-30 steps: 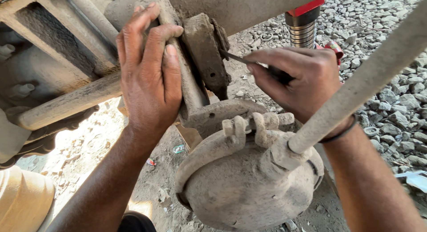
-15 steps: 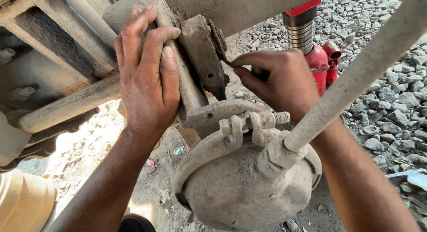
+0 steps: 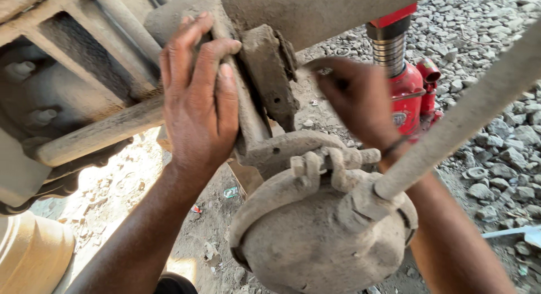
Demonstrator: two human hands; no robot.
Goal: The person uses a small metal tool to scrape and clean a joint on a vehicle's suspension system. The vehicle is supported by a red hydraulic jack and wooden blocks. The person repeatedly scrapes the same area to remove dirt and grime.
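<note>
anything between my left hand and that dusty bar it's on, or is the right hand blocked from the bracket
Nothing visible stands between them. The left hand lies flat against the dusty bar. The right hand reaches beside the bracket; only open air shows in the gap.

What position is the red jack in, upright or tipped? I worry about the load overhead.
Upright: the red jack stands on the gravel, its ribbed screw vertical, reaching up to the beam.

A single head-worn camera looks down and forward from very close (no second view to compare), under a vehicle's frame, toward the gravel ground beyond.
</note>
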